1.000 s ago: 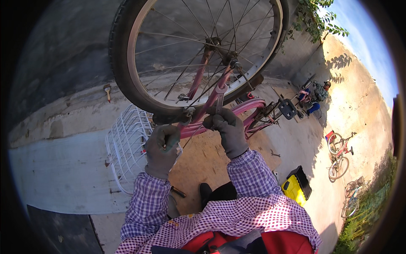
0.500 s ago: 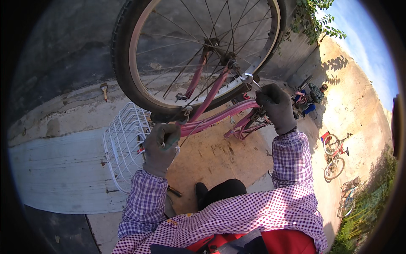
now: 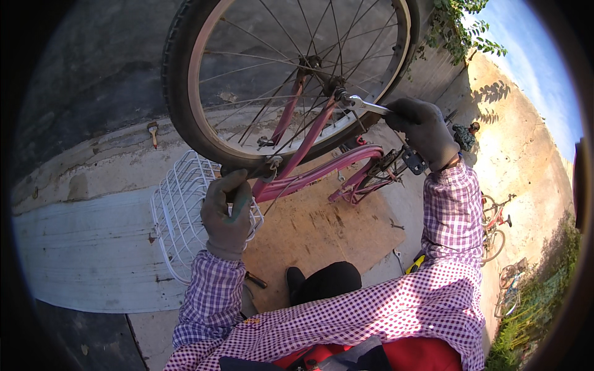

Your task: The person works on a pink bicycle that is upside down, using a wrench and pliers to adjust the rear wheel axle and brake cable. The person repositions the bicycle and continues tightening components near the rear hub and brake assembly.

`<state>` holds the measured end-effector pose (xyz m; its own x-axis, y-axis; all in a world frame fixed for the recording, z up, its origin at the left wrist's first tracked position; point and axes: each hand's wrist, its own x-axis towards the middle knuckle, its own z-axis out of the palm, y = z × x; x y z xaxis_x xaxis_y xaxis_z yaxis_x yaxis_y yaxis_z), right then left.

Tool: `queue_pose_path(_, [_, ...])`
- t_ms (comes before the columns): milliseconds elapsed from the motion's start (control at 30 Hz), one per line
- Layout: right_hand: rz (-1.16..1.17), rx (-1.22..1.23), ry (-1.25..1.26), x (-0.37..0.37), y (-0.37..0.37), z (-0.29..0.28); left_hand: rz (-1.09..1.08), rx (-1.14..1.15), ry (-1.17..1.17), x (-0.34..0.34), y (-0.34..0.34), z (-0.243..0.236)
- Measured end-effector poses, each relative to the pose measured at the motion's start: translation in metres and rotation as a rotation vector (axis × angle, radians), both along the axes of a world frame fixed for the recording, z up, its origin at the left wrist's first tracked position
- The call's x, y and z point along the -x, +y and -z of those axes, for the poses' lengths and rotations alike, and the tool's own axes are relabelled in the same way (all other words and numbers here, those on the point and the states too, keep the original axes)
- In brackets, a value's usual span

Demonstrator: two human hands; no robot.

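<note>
A pink bicycle frame is upside down before me, its front wheel up in the air between the pink fork legs. My right hand, gloved in grey, is closed on a silver open-end wrench. The wrench's jaw is at the axle nut beside the hub. My left hand, also gloved, is curled beside the brake at the base of the fork, fingertips near the dark fender end. Whatever its fingers pinch is hidden. Behind that hand is a white wire basket.
A brown board lies under the bicycle. A screwdriver-like handle and another wrench are on the ground. A brush lies by the wall. Farther right are a person and parked bicycles.
My right hand has moved right, and the wrench has swung from slanting to nearly level, its jaw shifting up and left onto the axle nut. My left hand has shifted slightly left.
</note>
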<state>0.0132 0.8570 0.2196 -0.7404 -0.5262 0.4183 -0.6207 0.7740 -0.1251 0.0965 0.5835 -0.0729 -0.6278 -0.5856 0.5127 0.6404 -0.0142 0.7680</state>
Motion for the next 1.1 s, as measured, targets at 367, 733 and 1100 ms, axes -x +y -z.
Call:
queue_pose_path(367, [0.071,-0.01,-0.167,0.015,-0.011,-0.024,-0.021,-0.003,-0.037,-0.001,0.0,-0.002])
queue_pose_path(733, [-0.135,0.055,-0.057,0.035,0.004,-0.01,-0.054,0.024,-0.046,0.001,0.002,-0.006])
queue_pose_path(1100, [-0.13,0.569,-0.416,0.032,0.001,0.083,-0.065,0.056,-0.025,0.002,0.0,-0.008])
